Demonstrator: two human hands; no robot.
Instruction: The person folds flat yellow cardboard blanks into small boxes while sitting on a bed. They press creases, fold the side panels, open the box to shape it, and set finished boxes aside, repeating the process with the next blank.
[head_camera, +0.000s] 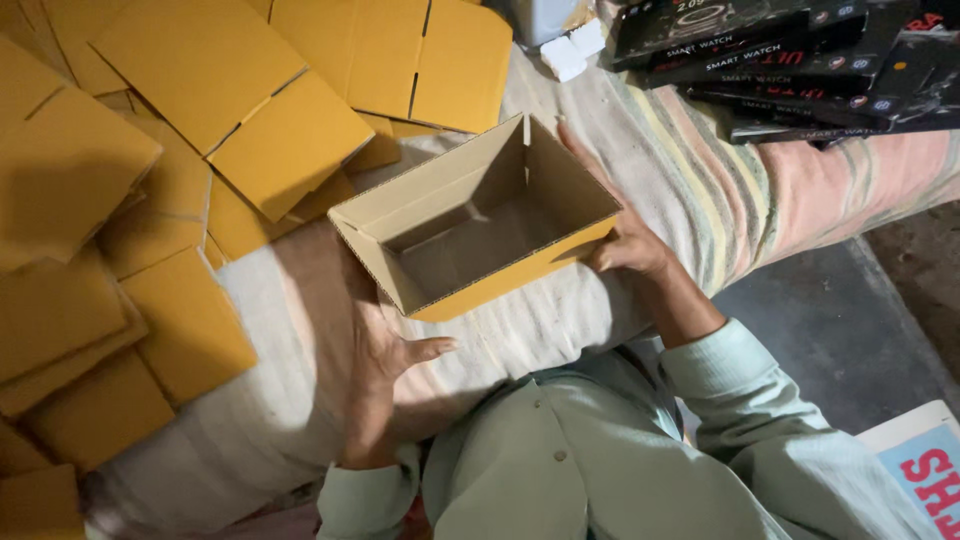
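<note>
Pale green shirt fabric (600, 450) with a row of buttons fills the bottom of the view, closest to the lens, its two sleeves running up to the hands. Far left, flat yellow cardboard blanks (120, 250) lie scattered and overlapping across the left side and top-left corner of the striped cloth (690, 170) that covers the surface, some folded, some spread. Next along, the left hand (375, 365) is open, palm against the near left underside of the open cardboard box (480, 215), thumb pointing right beneath the box's lower edge; whether the fingers curl onto the box cannot be told, as they are hidden under it. That box sits tilted over the middle of the cloth, mouth facing up at the camera, brown and empty inside, yellow outside, its four top flaps standing up as walls. Right of it, the right hand (625, 245) grips the box's right corner, fingers laid up along the outer right wall and thumb pressed to the yellow front face. At the top-right corner of the cloth lies a stack of flat black printed cartons (790, 60). A small white block (572, 50) sits just left of that stack. Dark floor (840, 320) shows at right, beyond the cloth's edge.
</note>
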